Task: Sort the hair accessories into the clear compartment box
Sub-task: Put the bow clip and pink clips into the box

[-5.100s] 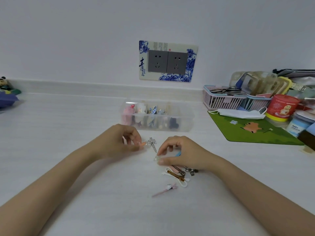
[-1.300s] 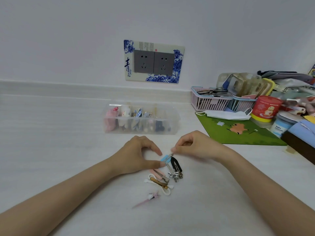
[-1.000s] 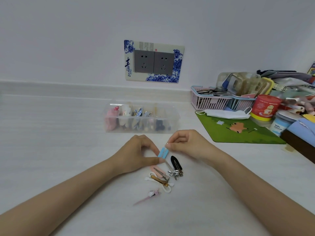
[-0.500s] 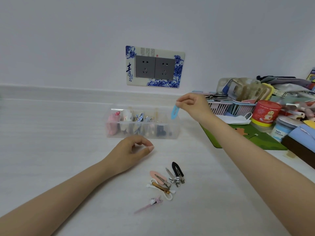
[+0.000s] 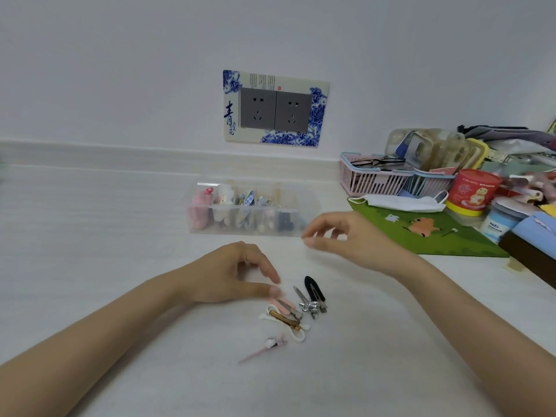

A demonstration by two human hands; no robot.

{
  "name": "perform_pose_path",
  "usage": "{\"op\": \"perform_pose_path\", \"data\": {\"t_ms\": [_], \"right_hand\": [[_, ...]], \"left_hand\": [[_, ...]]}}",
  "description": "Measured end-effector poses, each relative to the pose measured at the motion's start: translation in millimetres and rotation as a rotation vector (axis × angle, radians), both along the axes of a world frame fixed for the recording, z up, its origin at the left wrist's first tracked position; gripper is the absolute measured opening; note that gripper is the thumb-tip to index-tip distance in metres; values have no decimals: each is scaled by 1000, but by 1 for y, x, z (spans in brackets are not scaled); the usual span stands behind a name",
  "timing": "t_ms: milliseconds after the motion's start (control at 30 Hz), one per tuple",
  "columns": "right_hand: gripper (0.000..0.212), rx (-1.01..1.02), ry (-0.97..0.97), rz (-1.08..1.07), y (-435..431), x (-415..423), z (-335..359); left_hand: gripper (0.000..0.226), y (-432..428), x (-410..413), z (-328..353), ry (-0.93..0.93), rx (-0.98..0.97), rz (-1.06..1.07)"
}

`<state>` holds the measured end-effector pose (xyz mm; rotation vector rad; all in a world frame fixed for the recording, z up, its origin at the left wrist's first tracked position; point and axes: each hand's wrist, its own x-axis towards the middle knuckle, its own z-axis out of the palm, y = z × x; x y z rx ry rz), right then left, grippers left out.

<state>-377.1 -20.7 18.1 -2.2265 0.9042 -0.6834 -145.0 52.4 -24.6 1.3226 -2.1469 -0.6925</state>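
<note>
A black clip (image 5: 315,291) beside a pink clip (image 5: 284,305), a green mat (image 5: 427,236), a blue-and-white floral socket plate (image 5: 276,108).

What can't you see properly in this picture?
- Head view: the things inside the clear box are blurred by its frosted walls; which slot each sits in cannot be told.
- The pink clip is partly covered by the left hand and the brown clip.
- The right hand is motion-blurred; its fingertips look empty.
- The stuff at the right edge is cut off.
</note>
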Motion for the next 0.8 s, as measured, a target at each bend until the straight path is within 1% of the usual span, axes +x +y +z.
{"op": "perform_pose_path", "data": {"t_ms": [67,167,333,567,700,800], "right_hand": [[6,61,34,56,15,-4,-7],[10,90,86,91,26,-5,-14],[16,90,206,211,36,3,-23],[20,44,232,140,31,6,-32],[12,8,193,49,24,9,-34],[11,-4,165,37,22,10,-35]], "left_hand": [[22,1,0,1,-39,-11,-26],[23,2,0,1,-52,-11,-44],[14,4,1,2,-58,-6,-46],[9,2,3,2,-115,30,-17],[11,-1,6,2,-68,19,43],[7,-2,7,0,-6,-13,96]]}}
